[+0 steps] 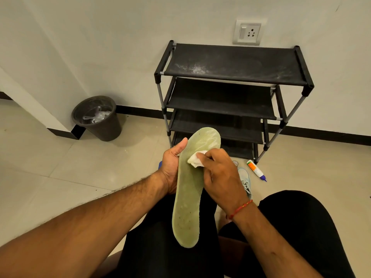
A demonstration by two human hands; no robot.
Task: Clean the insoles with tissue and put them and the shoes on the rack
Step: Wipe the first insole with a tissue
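Observation:
A long pale green insole [188, 197] stands upright in front of me, toe end up. My left hand [171, 167] grips its left edge near the middle, thumb raised. My right hand [218, 175] presses a crumpled white tissue [195, 160] against the insole's upper face. A light blue shoe [246, 180] lies on the floor, partly hidden behind my right hand. The black shoe rack [232, 77] with several bare fabric shelves stands against the wall beyond the insole.
A dark bin [98, 118] with plastic inside sits by the wall corner at the left. A white and orange tube [256, 170] lies on the tiled floor by the rack's right leg. My legs in black fill the lower frame.

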